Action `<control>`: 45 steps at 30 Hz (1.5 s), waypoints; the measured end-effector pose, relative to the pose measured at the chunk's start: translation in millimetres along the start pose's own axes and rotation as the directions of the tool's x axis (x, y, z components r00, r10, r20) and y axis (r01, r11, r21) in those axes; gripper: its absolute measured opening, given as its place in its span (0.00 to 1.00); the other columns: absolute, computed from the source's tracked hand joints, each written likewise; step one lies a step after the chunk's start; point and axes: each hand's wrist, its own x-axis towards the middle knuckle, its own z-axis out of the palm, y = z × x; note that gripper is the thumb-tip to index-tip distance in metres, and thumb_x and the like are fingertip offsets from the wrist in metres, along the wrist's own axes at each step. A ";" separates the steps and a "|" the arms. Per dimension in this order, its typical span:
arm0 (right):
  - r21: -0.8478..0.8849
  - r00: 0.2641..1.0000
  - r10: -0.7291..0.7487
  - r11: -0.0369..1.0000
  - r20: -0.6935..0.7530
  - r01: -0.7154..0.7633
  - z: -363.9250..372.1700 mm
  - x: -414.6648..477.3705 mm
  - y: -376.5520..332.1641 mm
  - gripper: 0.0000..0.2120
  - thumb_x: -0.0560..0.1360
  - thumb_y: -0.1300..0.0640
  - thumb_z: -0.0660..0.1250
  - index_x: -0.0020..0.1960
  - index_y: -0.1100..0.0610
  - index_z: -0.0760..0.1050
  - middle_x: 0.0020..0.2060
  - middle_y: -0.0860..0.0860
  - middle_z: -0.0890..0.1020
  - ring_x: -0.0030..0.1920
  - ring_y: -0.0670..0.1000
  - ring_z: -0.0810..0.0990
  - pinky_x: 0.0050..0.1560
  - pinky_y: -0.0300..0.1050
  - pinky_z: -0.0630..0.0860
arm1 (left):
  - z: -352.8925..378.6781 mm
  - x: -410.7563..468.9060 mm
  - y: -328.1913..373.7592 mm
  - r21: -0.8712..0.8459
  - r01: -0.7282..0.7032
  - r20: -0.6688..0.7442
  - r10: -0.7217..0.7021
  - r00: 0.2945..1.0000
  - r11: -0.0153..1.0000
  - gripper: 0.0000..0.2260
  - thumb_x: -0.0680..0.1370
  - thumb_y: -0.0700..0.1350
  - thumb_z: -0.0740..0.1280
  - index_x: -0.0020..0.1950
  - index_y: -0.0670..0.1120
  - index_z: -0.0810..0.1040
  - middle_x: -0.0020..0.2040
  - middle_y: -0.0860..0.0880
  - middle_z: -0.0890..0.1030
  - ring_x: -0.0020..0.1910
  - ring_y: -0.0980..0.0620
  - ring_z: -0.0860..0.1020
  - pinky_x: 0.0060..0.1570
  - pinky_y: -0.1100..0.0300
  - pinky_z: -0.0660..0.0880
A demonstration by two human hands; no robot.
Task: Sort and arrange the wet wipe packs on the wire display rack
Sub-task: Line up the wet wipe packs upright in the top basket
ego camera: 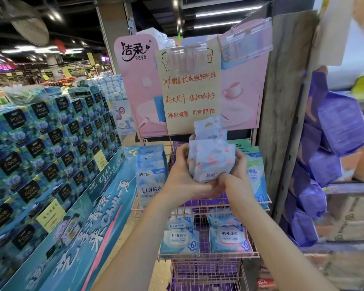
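Now packs (pixel 211 162) upright, long axis vertical, gripped between left hand (pixel 183 175) and right hand (pixel 237 181), fingers curled round them; rack (pixel 206 256) middle slot just behind, below.

Pale-blue, pink-spotted wet wipe packs (pixel 210 160) upright above pink wire rack (pixel 200 206)

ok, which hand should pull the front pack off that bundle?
Right, probably. The right hand has its thumb on the front pack's lower edge, while the left hand cups the bundle of wipe packs from the side.
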 end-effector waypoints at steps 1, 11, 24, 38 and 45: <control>0.035 0.999 0.035 0.999 0.042 -0.036 1.8 2.3 -2.7 0.43 0.60 0.72 0.56 0.74 0.50 0.64 0.62 0.48 0.79 0.59 0.46 0.80 0.40 0.39 0.79 | -2.2 2.4 2.2 -0.012 -0.006 0.009 0.006 1.000 1.000 0.42 0.67 0.31 0.82 0.72 0.49 0.62 0.65 0.52 0.80 0.60 0.61 0.81 0.55 0.63 0.80; 0.031 0.983 0.181 0.983 0.038 -0.182 9.7 16.3 15.1 0.43 0.50 0.69 0.55 0.65 0.55 0.75 0.51 0.57 0.84 0.51 0.55 0.80 0.31 0.39 0.71 | 3.1 14.1 -33.2 -0.060 0.105 0.053 -0.102 0.993 0.993 0.44 0.67 0.30 0.82 0.75 0.51 0.65 0.61 0.56 0.85 0.62 0.58 0.83 0.56 0.62 0.80; -0.062 0.964 0.260 0.965 0.050 -0.257 9.9 27.7 20.0 0.40 0.56 0.67 0.61 0.69 0.53 0.67 0.52 0.54 0.82 0.54 0.54 0.82 0.46 0.47 0.81 | -14.0 24.6 -51.8 0.089 0.301 0.170 -0.312 0.935 0.950 0.57 0.58 0.55 0.89 0.78 0.54 0.57 0.67 0.55 0.81 0.65 0.56 0.81 0.67 0.51 0.78; -0.076 0.935 0.348 0.936 0.068 -0.343 11.5 34.3 25.7 0.39 0.55 0.68 0.59 0.66 0.53 0.74 0.57 0.58 0.84 0.60 0.61 0.82 0.52 0.53 0.79 | -5.5 21.9 -53.9 0.146 0.329 0.165 -0.351 0.922 0.933 0.46 0.56 0.50 0.89 0.71 0.50 0.76 0.60 0.53 0.86 0.59 0.53 0.85 0.60 0.48 0.82; -0.112 0.968 0.244 0.965 0.048 -0.238 18.7 28.8 19.6 0.42 0.56 0.68 0.59 0.67 0.42 0.70 0.52 0.56 0.84 0.44 0.52 0.79 0.38 0.44 0.73 | -13.7 23.4 -42.4 0.235 0.220 0.008 -0.229 0.973 0.947 0.49 0.53 0.50 0.85 0.72 0.58 0.68 0.59 0.58 0.84 0.58 0.53 0.83 0.59 0.49 0.82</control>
